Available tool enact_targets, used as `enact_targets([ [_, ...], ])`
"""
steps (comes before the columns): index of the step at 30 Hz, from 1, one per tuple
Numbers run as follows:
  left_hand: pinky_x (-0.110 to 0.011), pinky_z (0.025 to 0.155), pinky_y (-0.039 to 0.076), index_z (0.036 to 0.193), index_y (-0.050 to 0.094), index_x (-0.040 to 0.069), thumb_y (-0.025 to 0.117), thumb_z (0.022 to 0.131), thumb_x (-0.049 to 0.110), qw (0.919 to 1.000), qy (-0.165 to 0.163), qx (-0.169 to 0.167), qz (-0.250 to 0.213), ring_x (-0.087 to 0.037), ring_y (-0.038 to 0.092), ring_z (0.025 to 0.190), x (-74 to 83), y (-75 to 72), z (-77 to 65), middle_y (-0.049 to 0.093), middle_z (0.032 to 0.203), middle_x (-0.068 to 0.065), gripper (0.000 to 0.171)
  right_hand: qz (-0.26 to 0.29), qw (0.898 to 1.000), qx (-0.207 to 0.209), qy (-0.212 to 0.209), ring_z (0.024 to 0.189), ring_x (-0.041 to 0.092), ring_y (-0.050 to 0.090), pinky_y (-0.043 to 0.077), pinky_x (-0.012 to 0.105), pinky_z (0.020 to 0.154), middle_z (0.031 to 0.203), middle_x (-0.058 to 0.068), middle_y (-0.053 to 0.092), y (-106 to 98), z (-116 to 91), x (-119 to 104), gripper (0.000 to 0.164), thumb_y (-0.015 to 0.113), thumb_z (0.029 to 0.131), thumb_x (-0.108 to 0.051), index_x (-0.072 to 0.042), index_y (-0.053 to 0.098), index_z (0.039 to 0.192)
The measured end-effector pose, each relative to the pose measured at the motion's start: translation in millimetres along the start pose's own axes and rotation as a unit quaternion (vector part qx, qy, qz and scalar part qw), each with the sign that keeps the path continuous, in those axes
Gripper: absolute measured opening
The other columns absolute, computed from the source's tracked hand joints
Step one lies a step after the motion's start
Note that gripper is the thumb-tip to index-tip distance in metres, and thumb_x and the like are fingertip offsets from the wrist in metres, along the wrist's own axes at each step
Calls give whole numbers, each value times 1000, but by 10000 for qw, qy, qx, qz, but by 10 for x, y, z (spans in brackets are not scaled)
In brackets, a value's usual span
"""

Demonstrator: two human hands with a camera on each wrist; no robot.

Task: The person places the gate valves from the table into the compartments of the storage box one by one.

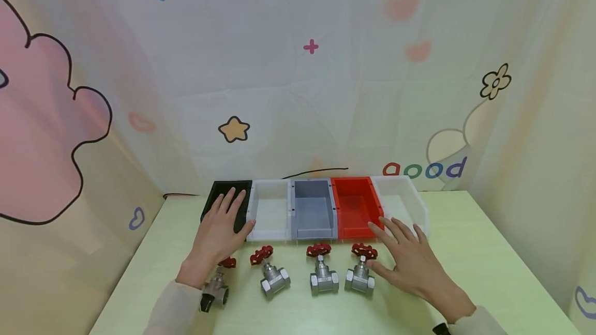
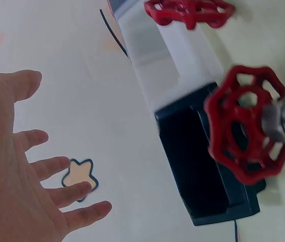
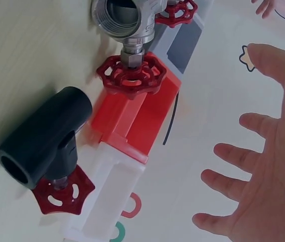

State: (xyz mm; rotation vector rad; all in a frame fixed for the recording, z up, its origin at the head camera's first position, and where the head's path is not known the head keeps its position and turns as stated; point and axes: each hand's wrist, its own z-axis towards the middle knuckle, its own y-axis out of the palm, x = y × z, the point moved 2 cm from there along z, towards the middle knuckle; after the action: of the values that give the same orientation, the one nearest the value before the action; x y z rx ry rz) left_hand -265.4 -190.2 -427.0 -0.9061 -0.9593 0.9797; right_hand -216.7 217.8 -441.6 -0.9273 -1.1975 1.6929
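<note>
My left hand (image 1: 221, 229) is spread with straight fingers over the black bin (image 2: 195, 164), at the left end of a row of bins. Under its wrist a metal valve (image 1: 217, 289) shows in part, its red handwheel (image 2: 248, 123) large in the left wrist view. My right hand (image 1: 407, 260), fingers apart, hovers by the red bin (image 1: 357, 203) and the right white bin (image 1: 399, 206). Near its thumb lies a metal valve (image 1: 360, 279) with a red handwheel. A black valve (image 3: 47, 133) with a red handwheel shows in the right wrist view; the right hand hides it from the head view.
Between the two hands, two more metal valves lie on the pale green table (image 1: 298, 319): one tilted (image 1: 274, 279), one straighter (image 1: 324, 280). Behind them stand a white bin (image 1: 269, 208) and a grey bin (image 1: 315, 213). A patterned curtain (image 1: 298, 92) hangs behind.
</note>
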Motion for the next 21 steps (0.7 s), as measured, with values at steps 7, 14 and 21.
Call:
enact_targets([
  [7,-64,109,33,158,23,18,53,96,52,9997,-216,-106,-54,-44,22,148,-219,49,41,22,163,-16,77,-53,9998,-103,134,138,40,39,23,72,109,151,10,45,33,-53,100,79,62,83,-66,-26,45,148],
  [14,-64,104,37,158,22,16,55,94,52,9990,-396,-217,-50,-46,26,145,-395,100,56,22,162,-19,80,-125,9994,-186,279,134,40,43,27,73,106,148,13,48,54,-130,181,78,71,80,-57,-22,48,146],
  [21,-65,99,41,157,22,13,55,94,51,9981,-522,-323,-62,-47,28,142,-535,144,88,23,161,-21,81,-196,9991,-223,301,130,39,46,32,72,102,145,12,51,70,-194,242,79,72,79,-57,-22,48,146],
])
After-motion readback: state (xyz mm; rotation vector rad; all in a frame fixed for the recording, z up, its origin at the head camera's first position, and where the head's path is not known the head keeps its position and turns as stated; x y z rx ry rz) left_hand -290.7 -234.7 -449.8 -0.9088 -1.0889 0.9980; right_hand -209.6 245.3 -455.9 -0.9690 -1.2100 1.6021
